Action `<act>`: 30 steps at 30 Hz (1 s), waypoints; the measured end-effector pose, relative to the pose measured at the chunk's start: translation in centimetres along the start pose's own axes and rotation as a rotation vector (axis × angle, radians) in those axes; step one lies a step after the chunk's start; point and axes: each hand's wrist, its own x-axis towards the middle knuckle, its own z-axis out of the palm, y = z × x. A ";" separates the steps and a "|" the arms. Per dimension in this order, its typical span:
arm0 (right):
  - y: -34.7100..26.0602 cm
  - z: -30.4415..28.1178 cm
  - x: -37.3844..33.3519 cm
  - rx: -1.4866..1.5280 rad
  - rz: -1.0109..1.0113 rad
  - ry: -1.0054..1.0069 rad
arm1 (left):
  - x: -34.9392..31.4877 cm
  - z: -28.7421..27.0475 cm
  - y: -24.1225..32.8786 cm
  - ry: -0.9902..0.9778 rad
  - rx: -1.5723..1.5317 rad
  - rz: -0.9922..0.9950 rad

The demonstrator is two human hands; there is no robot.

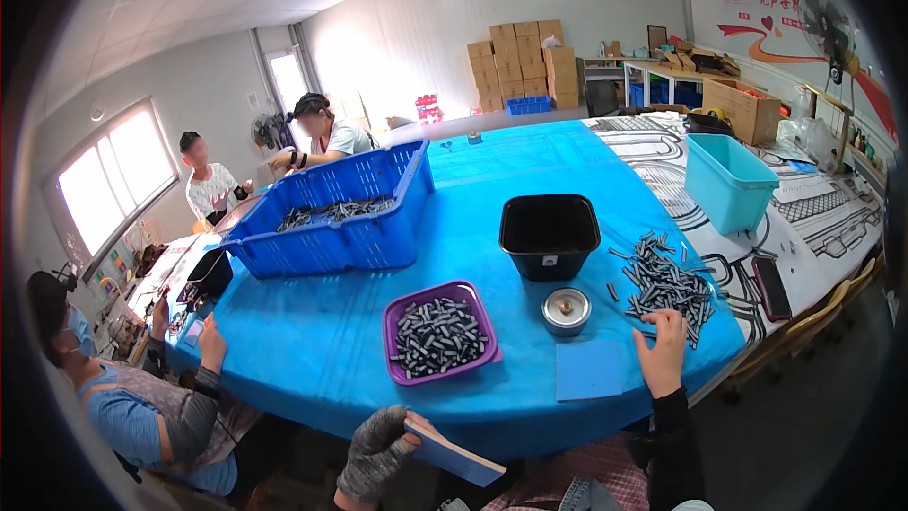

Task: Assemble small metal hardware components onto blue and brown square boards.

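My left hand (380, 452), in a grey fingerless glove, grips a flat blue pad (456, 454) with a pale edge, held over my lap just off the table's front edge. My right hand (662, 352), bare with a dark sleeve, rests at the near side of a loose pile of small grey-black strip pieces (667, 284). Its fingers are bent and the thumb stands apart from them. A flat light-blue square (588, 371) lies left of that hand. Beyond it sits a round metal tin (566, 310). A purple tub (390, 360) full of similar pieces stands between my hands, farther in.
A black bin (549, 260) stands behind the tin. A large blue crate (331, 260) with more pieces is at the far left. A turquoise bin (724, 199) and a phone (772, 289) lie right. A co-worker (170, 407) sits left; two people are behind the crate.
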 end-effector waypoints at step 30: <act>0.7 0.3 -0.2 -0.119 -0.057 -0.116 | -0.2 2.4 -3.5 0.030 -0.955 -0.515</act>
